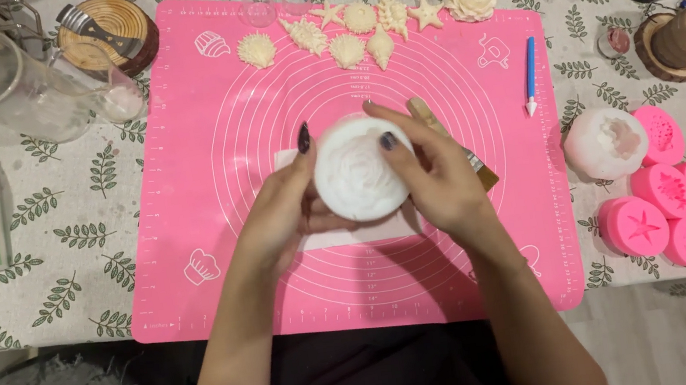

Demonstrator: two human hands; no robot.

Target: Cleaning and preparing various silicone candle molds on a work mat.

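**Both hands cup a round white mould over the pink mat**

Head view: the white mould (355, 170), round with a flower pattern on its face, sits at the centre of the pink mat (190, 239), held between both hands. The left hand (284, 213) wraps its 9 o'clock side, thumb on the rim; the right hand (433, 172) closes on its 3 o'clock side, thumb on top. A white paper sheet (349, 236) lies beneath. At 12 o'clock, cream shell and star casts (346, 49) line the mat's far edge. At 3 o'clock, pink moulds (679, 192) cluster on the table (84, 235), and a blue tool (530, 75) lies at 2 o'clock.
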